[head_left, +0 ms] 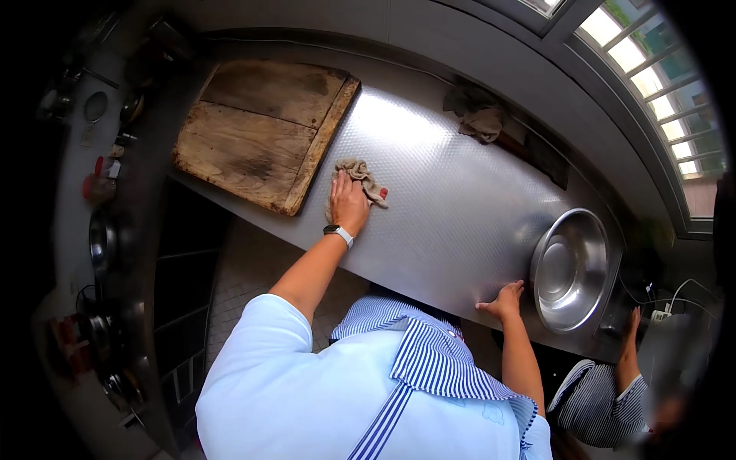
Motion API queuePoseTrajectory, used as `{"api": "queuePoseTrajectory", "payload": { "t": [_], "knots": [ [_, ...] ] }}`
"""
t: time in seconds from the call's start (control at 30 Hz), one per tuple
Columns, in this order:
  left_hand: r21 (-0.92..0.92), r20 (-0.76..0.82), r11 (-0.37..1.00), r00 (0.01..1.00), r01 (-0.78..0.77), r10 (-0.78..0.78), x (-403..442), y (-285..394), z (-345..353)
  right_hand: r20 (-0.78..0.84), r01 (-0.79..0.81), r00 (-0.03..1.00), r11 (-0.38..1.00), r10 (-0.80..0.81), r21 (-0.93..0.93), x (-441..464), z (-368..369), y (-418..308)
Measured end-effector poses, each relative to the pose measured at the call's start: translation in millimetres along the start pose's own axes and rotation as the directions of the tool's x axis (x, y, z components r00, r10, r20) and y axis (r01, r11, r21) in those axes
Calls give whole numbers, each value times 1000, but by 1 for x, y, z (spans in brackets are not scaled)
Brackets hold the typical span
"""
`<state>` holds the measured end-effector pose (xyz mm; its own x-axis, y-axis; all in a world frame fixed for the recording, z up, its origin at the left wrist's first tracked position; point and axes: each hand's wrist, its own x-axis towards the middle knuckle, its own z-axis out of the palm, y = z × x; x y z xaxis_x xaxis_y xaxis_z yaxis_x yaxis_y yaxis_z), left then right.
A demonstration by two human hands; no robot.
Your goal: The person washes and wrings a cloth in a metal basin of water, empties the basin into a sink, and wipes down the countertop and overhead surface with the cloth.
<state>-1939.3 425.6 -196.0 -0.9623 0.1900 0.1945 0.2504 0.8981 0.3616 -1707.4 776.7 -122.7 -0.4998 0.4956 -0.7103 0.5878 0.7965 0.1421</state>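
My left hand (pixel 350 204), with a watch on its wrist, presses down on a crumpled beige rag (pixel 357 170) on the steel countertop (pixel 437 207). The fingers lie over the cloth, and a small red patch shows at its right end. At the counter's front edge rests my right hand (pixel 504 300), thumb and fingers apart, holding nothing. Just right of that hand stands a large stainless steel basin (pixel 571 268), apparently with nothing in it. A thick, stained wooden cutting board (pixel 261 130) lies to the left of the rag.
Another bunched cloth (pixel 481 123) sits by the back wall, next to a dark flat piece (pixel 537 157). At the right, another person in a striped garment (pixel 602 402) has a hand (pixel 632 326) near the counter's end. A white cable (pixel 686 287) and plug are there. Utensils line the left.
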Motion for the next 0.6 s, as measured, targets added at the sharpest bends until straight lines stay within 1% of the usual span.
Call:
{"api": "queuePoseTrajectory", "payload": {
  "t": [0.07,0.1,0.13,0.2,0.27,0.37,0.4,0.47,0.5,0.53,0.6],
  "knots": [
    [-100,10,986,991,-134,135,19,4,3,-1,11,1000,1000,-11,-25,1,-1,-2],
    [-137,-58,970,979,-200,194,30,13,10,4,18,1000,999,-17,-28,0,-3,-3],
    [-161,-60,957,970,-243,236,42,21,21,-2,22,1000,1000,-22,-18,1,-1,-2],
    [-132,8,964,972,-232,235,69,46,32,-17,25,1000,1000,-25,4,5,4,2],
    [-92,-6,973,977,-212,212,91,66,45,-32,30,999,1000,-30,1,7,8,4],
    [-25,3,982,983,-186,186,131,76,76,-34,21,999,999,-20,25,9,11,5],
    [44,84,984,982,-173,169,146,79,68,-34,19,999,999,-18,35,9,10,5],
    [243,174,961,980,-135,94,169,79,46,-34,13,999,998,-11,59,7,9,4],
    [368,239,925,971,-98,8,175,80,31,-27,12,1000,998,-10,69,6,8,3],
    [364,207,931,976,-8,-72,182,70,37,-24,8,1000,998,-7,63,5,6,3],
    [305,97,945,983,121,-157,180,47,44,-12,10,1000,999,-10,48,4,4,1]
  ]
}}
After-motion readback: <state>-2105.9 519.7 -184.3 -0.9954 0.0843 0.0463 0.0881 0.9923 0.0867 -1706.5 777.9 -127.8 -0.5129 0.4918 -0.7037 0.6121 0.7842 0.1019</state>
